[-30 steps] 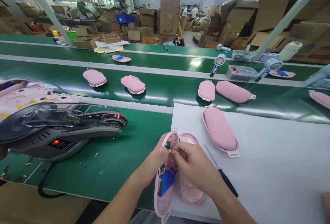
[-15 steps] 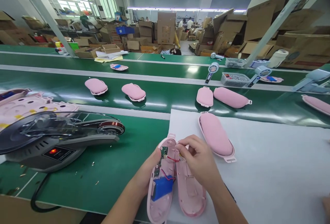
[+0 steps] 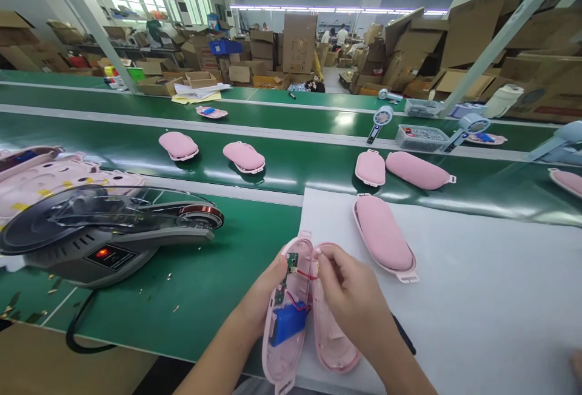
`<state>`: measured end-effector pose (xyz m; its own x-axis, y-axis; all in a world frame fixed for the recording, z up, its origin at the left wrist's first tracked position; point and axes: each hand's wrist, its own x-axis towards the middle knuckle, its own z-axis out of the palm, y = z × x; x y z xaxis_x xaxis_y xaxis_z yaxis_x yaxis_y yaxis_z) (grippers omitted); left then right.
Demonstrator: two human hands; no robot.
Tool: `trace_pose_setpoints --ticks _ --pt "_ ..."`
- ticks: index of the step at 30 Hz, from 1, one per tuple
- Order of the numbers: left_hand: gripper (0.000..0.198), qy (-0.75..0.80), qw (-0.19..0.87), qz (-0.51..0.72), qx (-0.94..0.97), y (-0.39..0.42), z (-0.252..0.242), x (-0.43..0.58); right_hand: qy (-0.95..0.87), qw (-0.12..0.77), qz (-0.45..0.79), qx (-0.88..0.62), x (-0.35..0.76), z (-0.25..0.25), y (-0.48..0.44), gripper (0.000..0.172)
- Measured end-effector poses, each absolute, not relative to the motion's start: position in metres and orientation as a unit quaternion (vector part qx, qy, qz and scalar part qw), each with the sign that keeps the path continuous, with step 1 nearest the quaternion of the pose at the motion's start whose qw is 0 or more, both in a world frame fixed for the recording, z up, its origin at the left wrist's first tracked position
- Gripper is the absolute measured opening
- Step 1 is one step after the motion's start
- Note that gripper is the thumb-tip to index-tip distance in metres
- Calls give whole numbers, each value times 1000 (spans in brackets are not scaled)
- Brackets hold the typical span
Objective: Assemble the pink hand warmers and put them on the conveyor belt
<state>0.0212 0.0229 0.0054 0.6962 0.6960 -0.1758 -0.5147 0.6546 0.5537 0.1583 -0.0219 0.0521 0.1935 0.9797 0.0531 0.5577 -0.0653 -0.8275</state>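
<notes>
My left hand point(image 3: 261, 298) grips the side of an opened pink shell half point(image 3: 284, 334) that holds a small green circuit board point(image 3: 291, 261) and a blue battery point(image 3: 287, 328) joined by red wires. My right hand point(image 3: 350, 298) lies over the second pink shell half point(image 3: 334, 346), fingers pinched at its top end near the red wire. Whether anything is between the fingertips I cannot make out. Both halves rest at the near edge of a white sheet point(image 3: 477, 298). A closed pink shell point(image 3: 384, 238) lies just beyond my right hand.
A grey screw-feeder machine point(image 3: 104, 228) with a red light sits at left on the green bench. Several closed pink shells point(image 3: 243, 156) lie on the conveyor belt. A black screwdriver point(image 3: 404, 335) lies by my right wrist. Trays of screws point(image 3: 418, 137) and small handheld fans stand beyond; cardboard boxes behind.
The view shifted slightly. My right hand's pinch stayed at the top of the shell halves, moving a little between the board and the right half. My left hand kept its grip.
</notes>
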Motion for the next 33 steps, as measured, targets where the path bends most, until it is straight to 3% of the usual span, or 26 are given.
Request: trace_pose_setpoints --ticks 3,13,21,28,31,33 --pt "64 183 883 344 262 22 8 22 -590 335 369 -635 155 59 -22 24" --pt "53 176 838 351 379 19 2 24 -604 258 417 -628 157 65 -17 22" --pt "89 200 796 317 475 18 15 10 -626 228 406 -626 159 73 -18 24" --pt "78 248 821 326 398 22 13 18 -623 250 339 -659 150 68 -16 26" --pt "66 301 828 333 335 28 13 14 -589 329 247 -696 153 49 -31 18" --pt "56 347 808 335 339 33 15 4 -542 365 156 -740 157 30 -50 26"
